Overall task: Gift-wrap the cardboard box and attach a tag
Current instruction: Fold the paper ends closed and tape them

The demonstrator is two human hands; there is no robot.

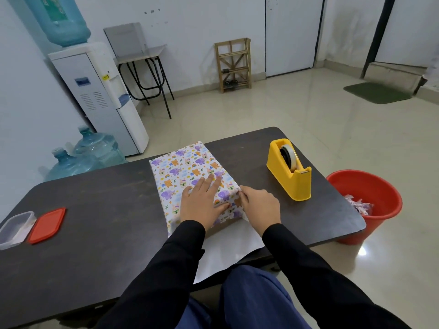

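The box lies in the middle of the tabletop, and its top is already covered by the printed paper. At the near end the white underside of the paper is spread flat and hangs over the tabletop edge toward the person. The left hand is laid flat on top of the box, with its fingers straight and grasping nothing; they only press the paper down. At the near right corner of the box a fold of paper is pinched by the fingers of the right hand. It is judged that the side fold of the near end is being formed.

Several things could go wrong from here. No tape can be seen on this end, so the fold is probably kept only by the two hands. The dispenser stands apart to the right, and one hand must be released to reach it; the crease may then spring open. If the pinched corner is pulled too hard, the paper may be torn at the box edge, or the wrap on top may be shifted and wrinkled. The hanging part may also be caught by the knees and dragged.
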